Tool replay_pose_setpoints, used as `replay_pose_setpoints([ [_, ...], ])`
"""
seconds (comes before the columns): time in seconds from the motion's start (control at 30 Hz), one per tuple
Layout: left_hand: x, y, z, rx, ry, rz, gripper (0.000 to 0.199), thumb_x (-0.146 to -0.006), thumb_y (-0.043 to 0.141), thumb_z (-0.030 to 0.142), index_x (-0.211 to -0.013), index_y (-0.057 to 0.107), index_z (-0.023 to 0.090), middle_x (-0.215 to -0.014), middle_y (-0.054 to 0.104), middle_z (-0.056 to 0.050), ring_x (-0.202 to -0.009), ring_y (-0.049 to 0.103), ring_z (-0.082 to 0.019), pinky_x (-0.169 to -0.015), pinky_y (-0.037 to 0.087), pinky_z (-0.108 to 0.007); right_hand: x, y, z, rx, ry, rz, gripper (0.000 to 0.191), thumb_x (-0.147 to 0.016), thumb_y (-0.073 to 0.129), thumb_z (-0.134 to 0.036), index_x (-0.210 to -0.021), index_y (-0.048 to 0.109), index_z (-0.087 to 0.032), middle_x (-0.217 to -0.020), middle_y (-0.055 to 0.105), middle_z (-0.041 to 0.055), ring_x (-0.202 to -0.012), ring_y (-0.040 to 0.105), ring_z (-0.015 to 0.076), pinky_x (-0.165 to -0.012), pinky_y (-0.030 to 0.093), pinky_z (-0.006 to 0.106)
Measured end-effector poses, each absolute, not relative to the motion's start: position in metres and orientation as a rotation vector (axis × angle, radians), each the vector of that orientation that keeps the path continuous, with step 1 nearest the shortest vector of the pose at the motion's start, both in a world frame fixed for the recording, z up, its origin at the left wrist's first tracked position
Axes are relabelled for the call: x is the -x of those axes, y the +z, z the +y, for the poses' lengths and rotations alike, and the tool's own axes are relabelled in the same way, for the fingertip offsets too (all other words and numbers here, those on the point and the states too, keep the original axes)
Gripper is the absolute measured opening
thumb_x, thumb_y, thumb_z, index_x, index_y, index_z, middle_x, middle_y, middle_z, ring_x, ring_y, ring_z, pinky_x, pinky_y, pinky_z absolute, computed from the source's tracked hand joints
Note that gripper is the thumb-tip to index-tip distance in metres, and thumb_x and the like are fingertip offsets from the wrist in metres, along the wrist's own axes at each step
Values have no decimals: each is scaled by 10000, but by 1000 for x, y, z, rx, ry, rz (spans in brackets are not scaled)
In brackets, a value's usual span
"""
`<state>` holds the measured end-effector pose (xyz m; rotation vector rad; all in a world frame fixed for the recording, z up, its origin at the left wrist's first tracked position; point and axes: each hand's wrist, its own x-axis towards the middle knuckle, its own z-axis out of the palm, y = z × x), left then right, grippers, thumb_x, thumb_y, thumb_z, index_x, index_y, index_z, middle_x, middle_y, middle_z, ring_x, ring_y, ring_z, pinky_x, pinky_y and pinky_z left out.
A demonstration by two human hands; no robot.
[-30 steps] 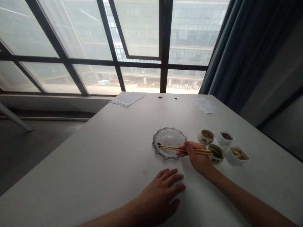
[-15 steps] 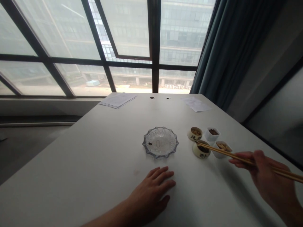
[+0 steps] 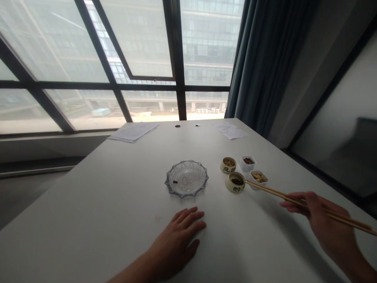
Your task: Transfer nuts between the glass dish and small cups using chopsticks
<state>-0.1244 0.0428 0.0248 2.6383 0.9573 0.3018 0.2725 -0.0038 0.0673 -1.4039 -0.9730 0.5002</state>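
Observation:
My right hand [image 3: 324, 220] grips a pair of wooden chopsticks [image 3: 273, 192], whose tips point left and lie close to the right rim of a small round pot [image 3: 235, 188] with dark contents. Behind that stands a similar pot [image 3: 228, 169] holding brownish pieces. A white plastic cup [image 3: 247, 165] with dark bits and another cup [image 3: 259, 179] with pale yellowish pieces stand to their right. My left hand [image 3: 179, 239] rests on the table with fingers stretched, holding nothing. Just beyond it is a clear glass dish [image 3: 188, 192] with a small dark piece [image 3: 175, 182] in it.
The white table [image 3: 103, 212] reaches toward large windows. A stack of papers [image 3: 134, 131] lies at its far left, more sheets [image 3: 231, 130] at the far right. Two small round holes are near the far edge. A dark blue curtain [image 3: 256, 59] hangs at the right.
The chopstick tips have moved right, from over the dark-filled pot to beside its rim. The whole view has shifted, so the table things appear further left. My left hand still rests on the table.

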Motion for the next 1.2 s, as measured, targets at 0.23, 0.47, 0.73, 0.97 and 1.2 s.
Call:
replay_pose_setpoints([
  [0.23, 122, 28, 41, -2630, 292, 963, 506, -895, 541, 155, -1368, 514, 333, -1539, 478, 7, -1469, 340, -268, -1198, 318, -506, -208, 84, 18, 1144, 581, -1197, 369, -960, 601, -485, -885, 756, -159, -789, 777, 117, -656, 766, 244, -615, 659, 338],
  [0.47, 121, 32, 40, -2612, 306, 938, 512, -875, 574, 161, -1355, 512, 329, -1539, 478, 11, -1474, 335, -270, -1207, 293, -504, -115, 69, 79, 941, 911, -1502, 362, -994, 560, -457, -857, 726, -165, -820, 764, 85, -686, 749, 189, -644, 627, 298],
  [0.73, 122, 30, 39, -2597, 307, 920, 522, -859, 612, 197, -1358, 501, 302, -1549, 470, -24, -1464, 355, -291, -1202, 292, -511, -84, 52, 122, 1019, 1017, -1572, 386, -966, 584, -511, -874, 730, -166, -751, 763, 75, -677, 741, 199, -666, 611, 311],
  [0.97, 123, 26, 37, -2563, 375, 914, 444, -925, 580, 299, -1361, 495, 307, -1552, 466, -16, -1477, 333, -277, -1216, 262, -498, -78, 47, 127, 1029, 1061, -1537, 423, -953, 582, -549, -861, 727, -162, -750, 768, 91, -662, 752, 218, -642, 619, 323],
  [1.2, 124, 26, 37, -2560, 382, 905, 422, -948, 552, 329, -1365, 495, 305, -1553, 466, -15, -1476, 335, -270, -1216, 261, -489, -70, 45, 128, 1081, 988, -1397, 491, -915, 590, -619, -811, 724, -158, -702, 765, 97, -599, 744, 225, -575, 618, 315],
])
